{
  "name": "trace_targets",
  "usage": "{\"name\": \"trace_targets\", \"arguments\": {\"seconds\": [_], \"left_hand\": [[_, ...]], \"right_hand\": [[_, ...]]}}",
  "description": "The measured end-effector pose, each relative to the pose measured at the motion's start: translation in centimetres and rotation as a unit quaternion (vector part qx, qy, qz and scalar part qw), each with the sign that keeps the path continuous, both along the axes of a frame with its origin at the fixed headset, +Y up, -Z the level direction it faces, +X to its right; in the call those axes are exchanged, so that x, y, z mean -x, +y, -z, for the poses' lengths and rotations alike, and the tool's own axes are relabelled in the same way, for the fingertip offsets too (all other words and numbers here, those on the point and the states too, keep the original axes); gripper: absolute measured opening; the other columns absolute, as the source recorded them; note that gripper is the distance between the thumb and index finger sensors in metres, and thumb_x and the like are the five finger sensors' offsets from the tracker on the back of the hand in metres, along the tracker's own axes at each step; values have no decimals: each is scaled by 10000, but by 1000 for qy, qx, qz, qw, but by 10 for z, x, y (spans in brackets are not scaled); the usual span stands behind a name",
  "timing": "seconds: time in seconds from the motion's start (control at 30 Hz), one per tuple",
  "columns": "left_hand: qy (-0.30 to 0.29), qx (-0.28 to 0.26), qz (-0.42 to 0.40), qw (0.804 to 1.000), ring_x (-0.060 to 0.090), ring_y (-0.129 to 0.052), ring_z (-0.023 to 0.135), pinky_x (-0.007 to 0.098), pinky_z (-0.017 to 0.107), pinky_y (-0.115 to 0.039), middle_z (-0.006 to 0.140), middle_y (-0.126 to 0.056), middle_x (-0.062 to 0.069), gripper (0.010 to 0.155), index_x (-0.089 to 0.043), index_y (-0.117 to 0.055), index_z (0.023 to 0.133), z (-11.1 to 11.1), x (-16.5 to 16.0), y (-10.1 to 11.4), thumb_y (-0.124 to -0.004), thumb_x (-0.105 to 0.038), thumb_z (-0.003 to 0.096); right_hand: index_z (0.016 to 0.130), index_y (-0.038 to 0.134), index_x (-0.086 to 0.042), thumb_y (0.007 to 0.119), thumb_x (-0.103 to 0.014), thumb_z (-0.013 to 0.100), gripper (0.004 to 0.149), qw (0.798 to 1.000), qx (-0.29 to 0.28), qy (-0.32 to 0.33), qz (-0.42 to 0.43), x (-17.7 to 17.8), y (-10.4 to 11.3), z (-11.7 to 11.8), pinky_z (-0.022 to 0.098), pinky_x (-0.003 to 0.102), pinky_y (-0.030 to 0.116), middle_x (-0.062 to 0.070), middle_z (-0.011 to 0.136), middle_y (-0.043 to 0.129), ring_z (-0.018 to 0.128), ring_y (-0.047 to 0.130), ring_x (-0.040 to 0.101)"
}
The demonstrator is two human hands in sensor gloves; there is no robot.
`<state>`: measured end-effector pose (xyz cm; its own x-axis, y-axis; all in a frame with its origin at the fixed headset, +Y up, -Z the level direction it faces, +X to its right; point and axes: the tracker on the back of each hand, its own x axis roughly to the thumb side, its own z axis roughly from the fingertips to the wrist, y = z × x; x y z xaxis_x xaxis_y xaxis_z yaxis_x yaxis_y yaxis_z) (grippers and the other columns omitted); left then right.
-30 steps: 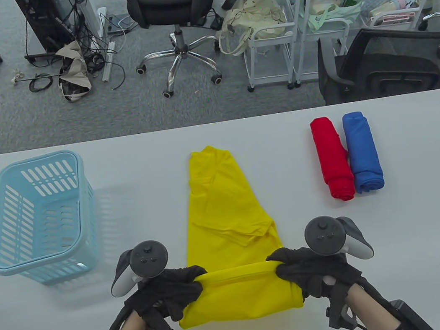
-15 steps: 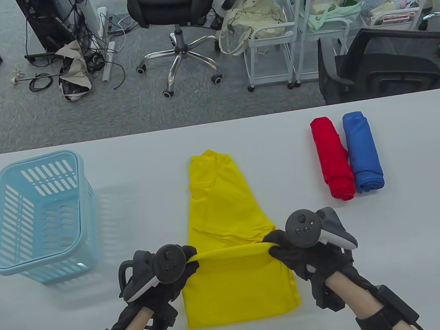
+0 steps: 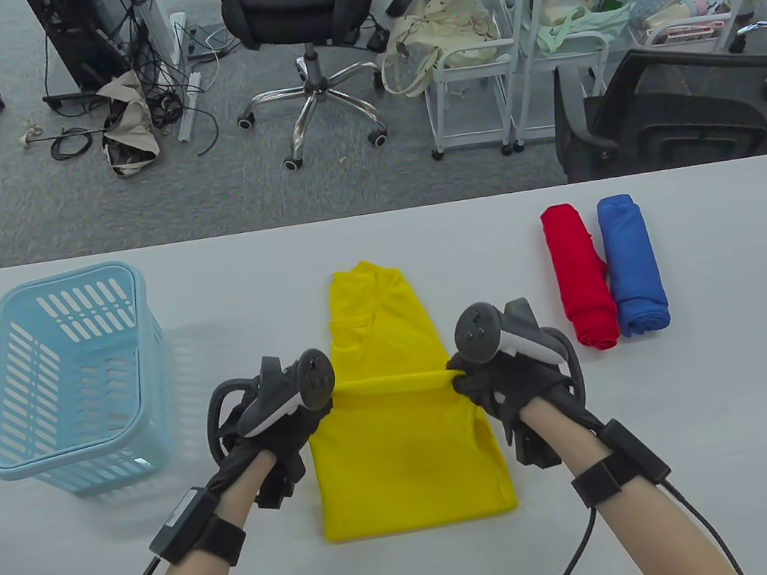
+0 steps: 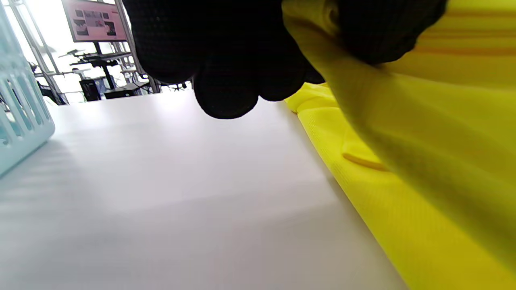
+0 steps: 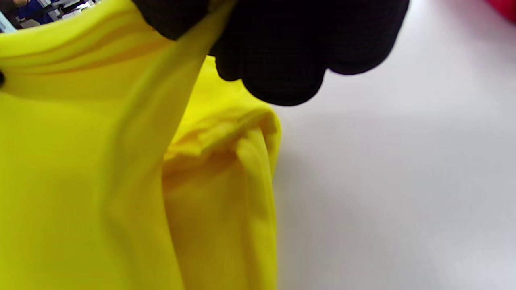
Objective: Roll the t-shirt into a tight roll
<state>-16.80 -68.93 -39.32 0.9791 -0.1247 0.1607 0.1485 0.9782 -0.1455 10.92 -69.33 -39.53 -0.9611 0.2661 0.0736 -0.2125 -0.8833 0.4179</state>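
Forward go both hands, carrying the shirt's near hem up over its middle on the table. Left hand and right hand each pinch a hem corner. Folding, I'd say; next, lay it flat and start rolling.

Matt yellow knit t-shirt, smooth white table, seemingly glossy plastic basket.
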Motion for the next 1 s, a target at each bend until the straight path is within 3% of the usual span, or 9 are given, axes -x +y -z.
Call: {"name": "trace_targets", "arguments": {"seconds": [0.07,0.1,0.2,0.3,0.43,0.6,0.7,0.87,1.0], "left_hand": [[58,-51,-3,997,218,-880,935,381,673,-786,1001,-784,-69,533,-369,-619,1007,17,-3,22,-613,-558,508],[89,-74,-5,993,261,-769,1026,422,732,-723,1116,-656,-23,618,-348,-497,1080,27,-3,34,-593,-571,511],[107,-73,-21,991,316,-623,1105,467,773,-661,1214,-473,47,716,-302,-345,1137,33,-4,44,-573,-574,515],[60,-27,-29,997,341,-571,1123,498,774,-643,1227,-453,62,703,-325,-364,1137,17,-9,21,-577,-562,510],[-17,68,-5,998,340,-519,1137,521,784,-618,1234,-438,54,696,-348,-385,1131,-14,-17,-30,-538,-582,494],[-106,226,18,968,337,-231,1144,561,820,-455,1215,-125,25,715,-401,-178,1109,-60,-20,-87,-448,-616,482],[-127,165,93,974,299,-194,1150,555,830,-434,1194,-60,-7,713,-411,-53,1071,-80,-17,-92,-322,-635,450],[-147,177,72,971,302,-317,1161,554,827,-474,1226,-214,2,714,-397,-240,1116,-115,-17,-69,-456,-620,473],[-165,149,24,975,353,-398,1168,572,824,-486,1250,-238,49,801,-386,-271,1136,-140,-14,-63,-520,-687,438]], "right_hand": [[1135,405,-220,579,-386,642,548,997,-43,-61,20,-3,22,18,615,476,702,101,1049,620,807,848,261],[1165,176,-194,544,-423,651,673,994,-57,-93,30,-3,32,27,707,559,536,180,1167,337,1018,581,396],[1129,-26,-142,515,-468,646,795,990,-68,-115,-47,-4,43,36,739,650,324,232,1162,3,1086,164,548],[1165,106,-168,543,-458,635,745,992,-71,-68,-79,-1,34,23,738,653,336,202,1192,78,1099,178,538],[1175,310,-198,587,-425,622,659,999,5,39,-17,15,-2,-10,731,643,386,176,1211,227,1105,238,521],[1176,287,-209,582,-457,617,679,979,89,146,-112,32,-59,-59,728,629,428,162,1207,219,1108,250,499],[1141,113,-257,554,-474,617,718,976,55,152,-146,31,-74,-85,741,630,377,123,1174,44,1091,86,475],[1156,151,-229,594,-481,605,750,974,84,175,-114,24,-58,-123,734,625,392,166,1173,70,1074,131,521],[1171,258,-232,667,-481,587,755,979,-4,156,-131,14,-38,-147,732,635,406,191,1201,150,1103,290,522]]}}
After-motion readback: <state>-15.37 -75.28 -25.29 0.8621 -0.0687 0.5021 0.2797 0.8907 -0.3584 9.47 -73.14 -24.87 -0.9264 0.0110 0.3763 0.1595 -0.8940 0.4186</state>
